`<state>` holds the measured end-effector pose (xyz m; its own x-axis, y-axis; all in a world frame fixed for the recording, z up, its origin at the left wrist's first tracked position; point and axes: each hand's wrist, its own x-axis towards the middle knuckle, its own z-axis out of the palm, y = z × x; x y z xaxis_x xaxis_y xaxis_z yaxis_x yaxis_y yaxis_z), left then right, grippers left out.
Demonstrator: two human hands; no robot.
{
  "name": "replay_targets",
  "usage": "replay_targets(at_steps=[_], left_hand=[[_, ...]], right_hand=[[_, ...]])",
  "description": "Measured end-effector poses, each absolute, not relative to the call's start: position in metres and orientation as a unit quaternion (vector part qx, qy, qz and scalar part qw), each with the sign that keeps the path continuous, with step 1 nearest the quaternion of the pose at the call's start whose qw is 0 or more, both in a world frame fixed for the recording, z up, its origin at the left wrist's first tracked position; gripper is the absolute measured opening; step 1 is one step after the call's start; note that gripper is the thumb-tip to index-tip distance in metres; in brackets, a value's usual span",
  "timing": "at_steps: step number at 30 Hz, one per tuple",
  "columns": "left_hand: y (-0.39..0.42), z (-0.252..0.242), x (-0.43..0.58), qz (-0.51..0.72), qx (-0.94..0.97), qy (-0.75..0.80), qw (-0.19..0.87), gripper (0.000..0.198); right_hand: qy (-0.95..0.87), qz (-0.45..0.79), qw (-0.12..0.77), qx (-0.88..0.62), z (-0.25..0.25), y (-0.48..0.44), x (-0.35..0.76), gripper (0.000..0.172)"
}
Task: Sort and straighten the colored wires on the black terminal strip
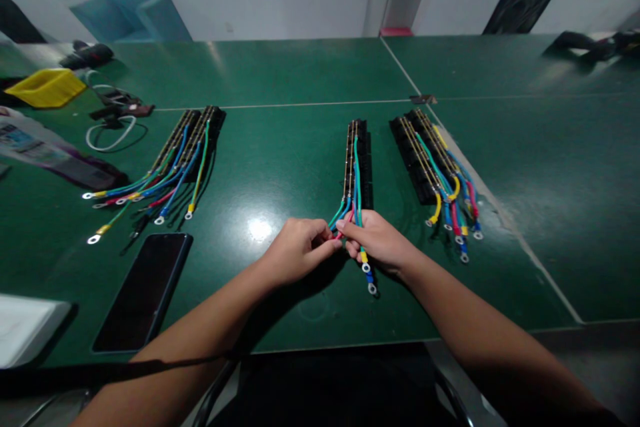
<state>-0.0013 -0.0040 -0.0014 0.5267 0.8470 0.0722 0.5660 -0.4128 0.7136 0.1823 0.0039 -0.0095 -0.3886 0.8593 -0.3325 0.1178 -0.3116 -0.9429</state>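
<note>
A narrow black terminal strip (358,160) lies on the green table (280,153) in front of me, with green, blue and red wires running from it toward me. My left hand (295,250) and my right hand (377,240) meet at the near end of that bundle of wires (350,203). Both hands pinch the wires between thumb and fingers. Wire ends with ring lugs and coloured sleeves (369,273) hang out below my right hand.
A finished strip stack with coloured wires (435,167) lies to the right, another (170,167) to the left. A black phone (145,290) lies near the front left edge. A yellow tray (46,87), cables and a white sheet (23,327) sit at left.
</note>
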Motion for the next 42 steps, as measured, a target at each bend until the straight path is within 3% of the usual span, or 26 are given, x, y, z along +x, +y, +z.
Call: replay_targets(at_steps=[17,22,30,37,42], left_hand=[[-0.0029,-0.0021,-0.0037,0.207,0.874,0.391,0.201,0.027],[-0.0047,0.0004,-0.0031,0.2,0.866,0.394,0.233,0.028],[-0.0049,0.0003,-0.0014,0.227,0.778,0.456,0.368,0.023],[-0.0047,-0.0008,-0.0015,0.219,0.836,0.414,0.285,0.024],[-0.0044,-0.0005,-0.0015,0.221,0.807,0.439,0.328,0.024]], right_hand=[[-0.513,0.651,0.281,-0.484,-0.0082,0.0031,0.1816,0.022],[-0.516,0.653,0.279,-0.479,-0.0096,0.0035,0.1819,0.023],[-0.507,0.659,0.28,-0.481,-0.0087,0.0037,0.1823,0.021],[-0.509,0.658,0.283,-0.477,-0.007,0.0033,0.1819,0.021],[-0.51,0.657,0.281,-0.478,-0.0086,0.0035,0.1826,0.022]])
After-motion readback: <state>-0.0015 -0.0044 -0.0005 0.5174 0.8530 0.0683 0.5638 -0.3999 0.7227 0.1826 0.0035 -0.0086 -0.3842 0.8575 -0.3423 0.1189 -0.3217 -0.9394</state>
